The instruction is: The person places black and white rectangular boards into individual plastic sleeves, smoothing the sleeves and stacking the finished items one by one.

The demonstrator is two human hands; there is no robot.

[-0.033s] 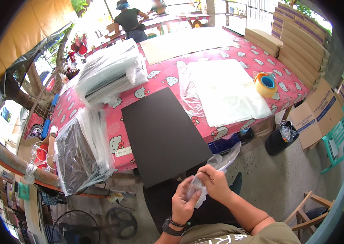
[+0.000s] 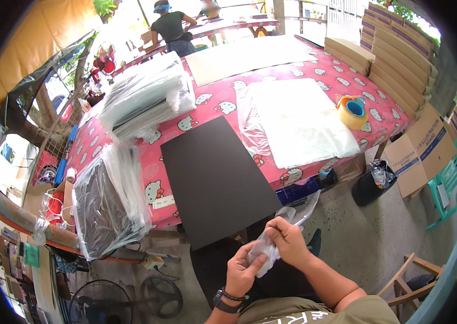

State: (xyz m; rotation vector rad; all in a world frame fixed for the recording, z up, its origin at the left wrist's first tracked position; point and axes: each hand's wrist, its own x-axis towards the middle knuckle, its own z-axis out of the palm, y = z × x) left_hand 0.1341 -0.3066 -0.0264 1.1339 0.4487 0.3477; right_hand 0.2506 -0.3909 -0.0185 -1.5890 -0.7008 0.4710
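Over my lap, both hands grip a crumpled clear plastic bag (image 2: 264,256). My left hand (image 2: 244,270) is closed around its lower part, thumb on top. My right hand (image 2: 288,241) pinches the upper part, and a loose length of the plastic trails beyond it toward the table edge. Just ahead of my hands lies a flat black board (image 2: 215,183), its near end hanging over the table's edge. To its right is a stack of clear plastic sleeves (image 2: 307,124). Left of it, a pile of plastic-wrapped dark boards (image 2: 107,200) overhangs the edge.
On the pink patterned table (image 2: 201,116) are a wrapped stack (image 2: 147,94), a pale sheet (image 2: 250,56) and tape rolls (image 2: 353,112). Folded cartons (image 2: 401,67) stand at the right. A black bin (image 2: 371,186) and wooden stool (image 2: 412,278) occupy the floor. Two people work at the back.
The bunched plastic shifts slightly between my hands, its outline changing a little. Both hands keep their hold, and the things on the table stay put.
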